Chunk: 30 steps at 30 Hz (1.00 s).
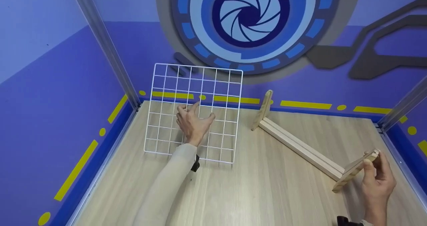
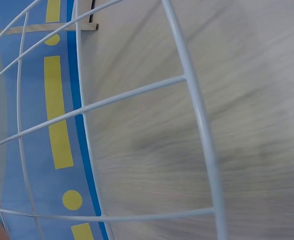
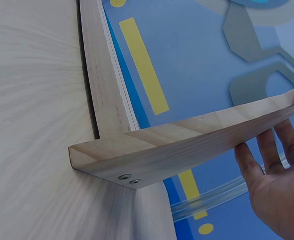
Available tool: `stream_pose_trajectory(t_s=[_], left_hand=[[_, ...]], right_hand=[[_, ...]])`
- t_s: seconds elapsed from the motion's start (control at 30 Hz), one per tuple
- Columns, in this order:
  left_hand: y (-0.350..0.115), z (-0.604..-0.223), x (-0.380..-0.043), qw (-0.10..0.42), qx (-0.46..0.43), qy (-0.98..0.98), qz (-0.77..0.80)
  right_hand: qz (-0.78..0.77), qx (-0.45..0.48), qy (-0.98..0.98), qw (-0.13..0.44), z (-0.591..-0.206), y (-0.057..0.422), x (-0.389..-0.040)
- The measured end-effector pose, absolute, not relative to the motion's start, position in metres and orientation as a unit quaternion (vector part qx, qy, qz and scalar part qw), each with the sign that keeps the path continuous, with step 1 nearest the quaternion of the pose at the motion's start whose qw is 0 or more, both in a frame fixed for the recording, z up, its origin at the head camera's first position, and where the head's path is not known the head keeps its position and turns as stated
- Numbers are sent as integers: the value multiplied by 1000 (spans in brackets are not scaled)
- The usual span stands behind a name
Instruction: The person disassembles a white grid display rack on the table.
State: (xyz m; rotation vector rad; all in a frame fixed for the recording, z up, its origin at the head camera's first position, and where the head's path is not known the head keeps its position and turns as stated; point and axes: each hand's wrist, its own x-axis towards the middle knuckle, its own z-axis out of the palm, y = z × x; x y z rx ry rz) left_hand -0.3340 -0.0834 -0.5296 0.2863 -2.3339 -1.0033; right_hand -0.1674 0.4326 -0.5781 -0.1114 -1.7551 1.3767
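Head view: the left hand [image 1: 194,124] gripped the grid [image 1: 214,106], left of the stand [image 1: 300,146] (slantwise) the right hand [image 1: 379,181] pinched.

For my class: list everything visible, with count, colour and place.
wire grid panel: one, white, left of centre
wooden stand: one, pale, right of centre
bolt heads: two, silvery, stand's near end
tabletop: one, light wood, beneath
corner posts: two, silver, back corners
edge rails: two, silver, tabletop's sides
walls: three, blue, left, back, right
aperture graphic: one, blue, back wall
angular shapes: two, grey, back wall, right
dashes and dots: many, yellow, low on walls
wrist devices: two, black, both wrists
sleeves: two, cream, right barely showing
left grip: one, bare, on panel
right grip: one, bare, on stand
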Motion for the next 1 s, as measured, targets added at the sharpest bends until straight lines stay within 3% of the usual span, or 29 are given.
stream_pose_trajectory(t_s=[1.0], left_hand=[[-94, -556, -335, 229, 140, -897, -352]], right_hand=[[586, -24, -683, 435, -580, 434, -167]])
